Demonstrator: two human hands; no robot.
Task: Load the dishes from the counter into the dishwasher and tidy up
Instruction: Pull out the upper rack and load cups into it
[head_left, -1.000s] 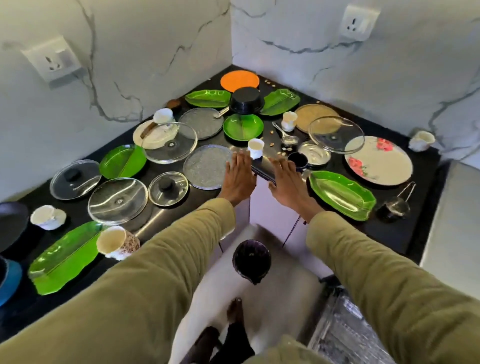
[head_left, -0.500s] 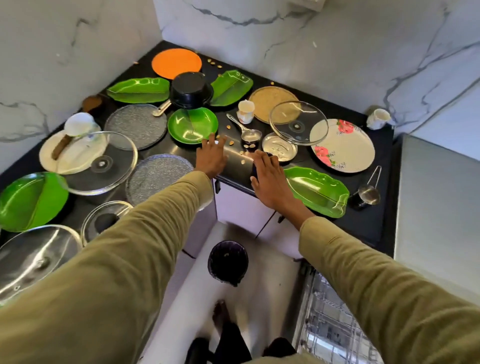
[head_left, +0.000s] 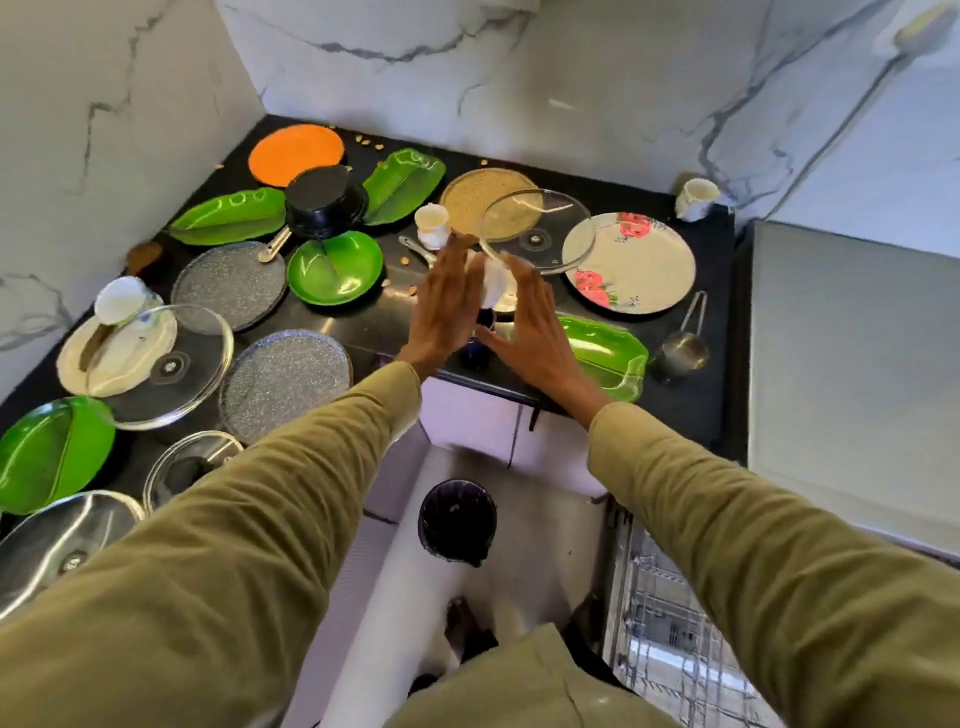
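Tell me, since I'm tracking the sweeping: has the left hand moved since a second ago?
Yes. The left hand has lifted off the counter edge and shifted toward the glass lid, facing the right hand.

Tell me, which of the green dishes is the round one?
The round green bowl in the middle of the counter, just below the upturned black pan. The other green dishes are long and leaf-shaped, like the tray beside the right hand.

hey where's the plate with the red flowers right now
In the head view, the flowered plate lies on the black counter at the right, beyond the right hand, partly under a glass lid, behind a green leaf tray.
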